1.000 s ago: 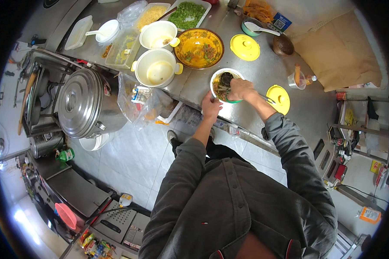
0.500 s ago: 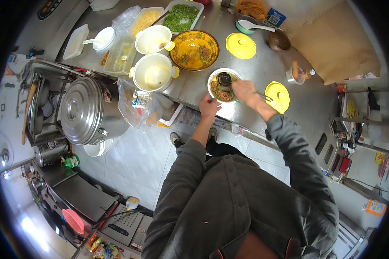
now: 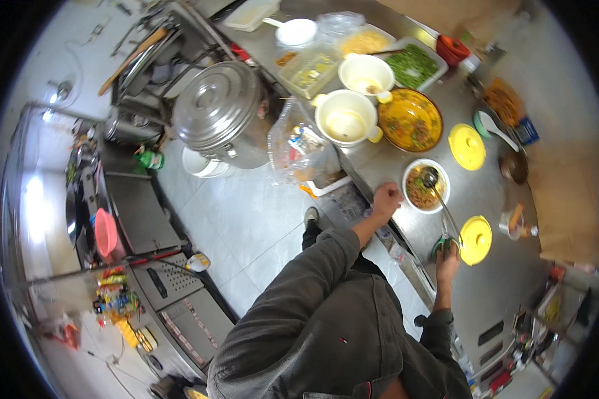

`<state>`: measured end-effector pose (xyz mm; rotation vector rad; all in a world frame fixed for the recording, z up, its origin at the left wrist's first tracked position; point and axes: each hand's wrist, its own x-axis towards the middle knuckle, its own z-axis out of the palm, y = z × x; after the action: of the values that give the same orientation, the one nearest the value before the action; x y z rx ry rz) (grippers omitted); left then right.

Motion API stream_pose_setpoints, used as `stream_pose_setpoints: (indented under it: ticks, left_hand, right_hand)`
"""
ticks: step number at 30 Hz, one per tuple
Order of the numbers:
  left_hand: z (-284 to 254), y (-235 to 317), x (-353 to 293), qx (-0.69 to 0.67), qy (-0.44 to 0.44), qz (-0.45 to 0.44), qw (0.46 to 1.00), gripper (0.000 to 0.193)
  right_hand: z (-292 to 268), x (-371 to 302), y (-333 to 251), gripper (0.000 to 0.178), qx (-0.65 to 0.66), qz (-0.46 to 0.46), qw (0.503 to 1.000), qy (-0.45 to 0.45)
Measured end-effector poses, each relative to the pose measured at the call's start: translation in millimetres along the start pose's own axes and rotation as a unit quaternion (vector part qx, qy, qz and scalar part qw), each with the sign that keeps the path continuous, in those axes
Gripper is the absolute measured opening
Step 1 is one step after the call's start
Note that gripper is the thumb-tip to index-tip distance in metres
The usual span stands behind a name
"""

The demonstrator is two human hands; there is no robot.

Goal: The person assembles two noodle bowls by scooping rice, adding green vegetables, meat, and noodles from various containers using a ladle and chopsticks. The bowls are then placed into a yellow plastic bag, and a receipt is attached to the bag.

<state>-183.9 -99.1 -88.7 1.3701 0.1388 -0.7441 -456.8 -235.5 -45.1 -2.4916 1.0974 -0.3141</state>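
Observation:
A white bowl (image 3: 426, 186) of reddish-brown minced food stands near the counter's front edge. A metal ladle (image 3: 430, 177) rests in it, its long handle slanting toward me on the right. Just left of the bowl is my left hand (image 3: 387, 198), apart from the rim, empty, with fingers loosely bent. My right hand (image 3: 448, 258) is low on the counter and closed on the green handles of what look like scissors (image 3: 439, 247); the fingers partly cover them. A yellow lid (image 3: 476, 240) lies beside that hand, and another yellow lid (image 3: 467, 146) lies farther back.
Behind the bowl stand an orange patterned bowl (image 3: 427, 136), two pale pots (image 3: 345, 118) and a tray of chopped greens (image 3: 429, 78). A plastic cup (image 3: 510, 225) stands at the right. A large lidded steel pot (image 3: 216, 113) and a plastic bag (image 3: 287, 156) flank the counter's left end.
My view has turned, so everything sits differently in it. My right hand has left the bowl and the ladle and moved right to the counter. My left hand has drawn back from the bowl.

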Motion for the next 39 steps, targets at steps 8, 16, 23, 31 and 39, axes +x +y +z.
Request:
stream_pose_setpoints:
  ticks: [8,16,23,31,39]
  left_hand:
    - [-199.3,16.0,-65.0,-0.060,0.084,-0.085,0.991,0.026]
    - [-408.2,49.6,-123.7,-0.068,0.326,-0.091,0.938,0.030]
    - [-521.2,61.1,-84.8,-0.130,0.207,-0.086,0.966,0.028]
    - [-629.0,67.8,-112.4,-0.091,0.329,-0.113,0.933,0.053]
    - [-759.8,143.2,-97.2,-0.192,0.471,-0.109,0.854,0.043]
  right_hand:
    - [54.8,-7.6,-107.7,0.025,0.155,-0.045,0.974,-0.161]
    - [143.6,9.4,-288.7,0.024,0.238,-0.156,0.919,-0.273]
    - [182.2,16.2,-391.0,0.020,0.386,0.044,0.902,-0.191]
    - [272.6,-23.6,-463.8,0.059,0.331,0.004,0.891,-0.309]
    - [325.2,-15.1,-616.3,0.061,0.296,-0.035,0.814,-0.498]
